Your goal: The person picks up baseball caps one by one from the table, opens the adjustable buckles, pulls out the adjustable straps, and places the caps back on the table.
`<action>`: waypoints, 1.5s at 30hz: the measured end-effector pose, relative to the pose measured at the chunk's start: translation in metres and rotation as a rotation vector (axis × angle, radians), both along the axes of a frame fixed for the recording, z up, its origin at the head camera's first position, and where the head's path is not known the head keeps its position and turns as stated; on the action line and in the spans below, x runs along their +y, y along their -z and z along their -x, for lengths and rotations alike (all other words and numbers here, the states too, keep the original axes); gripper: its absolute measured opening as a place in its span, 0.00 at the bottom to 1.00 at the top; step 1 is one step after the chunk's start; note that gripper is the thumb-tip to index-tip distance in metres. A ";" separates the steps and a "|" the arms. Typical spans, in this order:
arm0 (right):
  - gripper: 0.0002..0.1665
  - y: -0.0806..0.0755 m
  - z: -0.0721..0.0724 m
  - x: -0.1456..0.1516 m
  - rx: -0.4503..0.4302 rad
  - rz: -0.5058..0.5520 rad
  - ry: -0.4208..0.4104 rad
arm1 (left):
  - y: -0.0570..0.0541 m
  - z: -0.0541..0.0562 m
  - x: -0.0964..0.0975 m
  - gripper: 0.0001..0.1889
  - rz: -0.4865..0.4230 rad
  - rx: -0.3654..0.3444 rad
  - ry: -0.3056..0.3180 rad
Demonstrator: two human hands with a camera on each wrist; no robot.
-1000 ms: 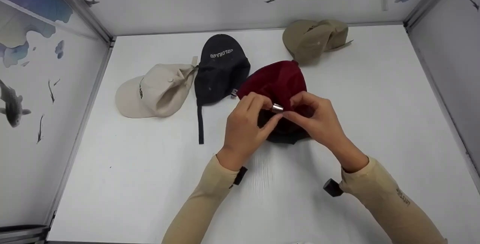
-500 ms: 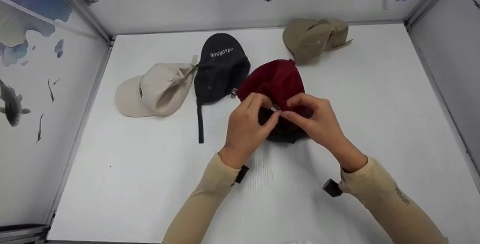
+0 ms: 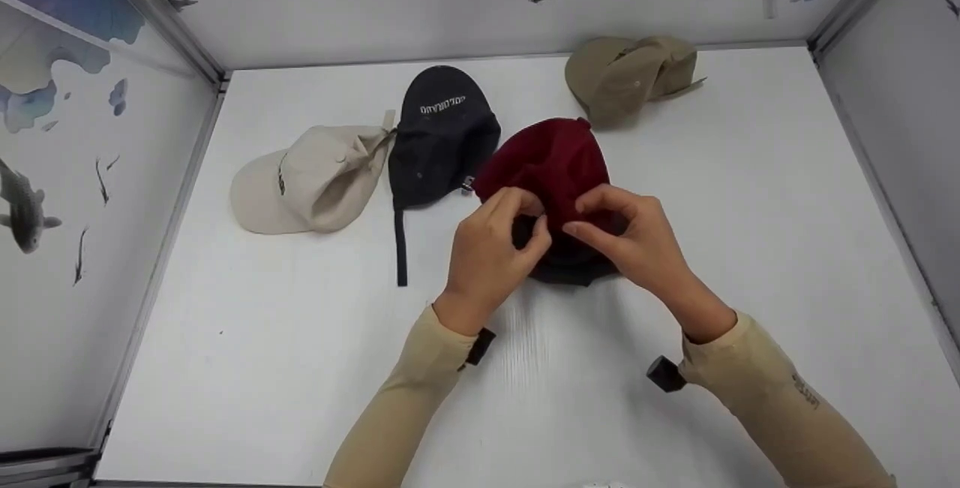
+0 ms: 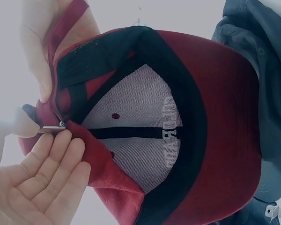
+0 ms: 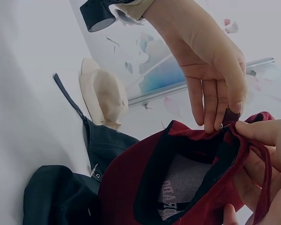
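Observation:
Both hands work on a dark red baseball cap (image 3: 551, 146), its underside toward me. In the left wrist view its dark sweatband, pale mesh lining (image 4: 131, 101) and red brim (image 4: 229, 131) show. My left hand (image 3: 487, 259) pinches a small metal buckle (image 4: 52, 128) at the back strap between thumb and fingers. My right hand (image 3: 641, 240) holds the back of the cap by the strap, its thumb and forefinger close to the buckle. In the right wrist view the red strap (image 5: 264, 183) loops down across the right fingers.
A dark cap (image 3: 444, 139) with white lettering lies behind to the left, its strap (image 3: 401, 248) hanging toward me. Beside it rests a cream cap (image 3: 315, 180). An olive-brown cap (image 3: 634, 79) sits near the back wall. White walls enclose the white table (image 3: 262, 368).
The shiny buckle between the hands has turned out of sight in the head view. My left thumb has drawn slightly left, away from the right thumb; the right hand stays nearly still.

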State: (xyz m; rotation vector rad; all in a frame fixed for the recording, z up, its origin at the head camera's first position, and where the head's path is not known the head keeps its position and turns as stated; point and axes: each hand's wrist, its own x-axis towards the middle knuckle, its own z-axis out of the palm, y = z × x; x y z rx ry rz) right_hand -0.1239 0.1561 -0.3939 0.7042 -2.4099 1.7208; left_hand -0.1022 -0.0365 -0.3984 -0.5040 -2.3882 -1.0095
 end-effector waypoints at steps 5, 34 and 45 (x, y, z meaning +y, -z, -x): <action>0.07 0.000 0.001 0.001 -0.019 0.006 -0.003 | -0.001 0.000 -0.003 0.03 -0.011 -0.008 0.005; 0.05 -0.017 0.018 0.009 -0.280 -0.123 -0.157 | -0.005 0.008 -0.017 0.14 -0.247 -0.289 0.117; 0.04 -0.019 0.024 0.008 -0.237 -0.204 -0.171 | -0.005 0.011 -0.019 0.14 -0.377 -0.379 0.179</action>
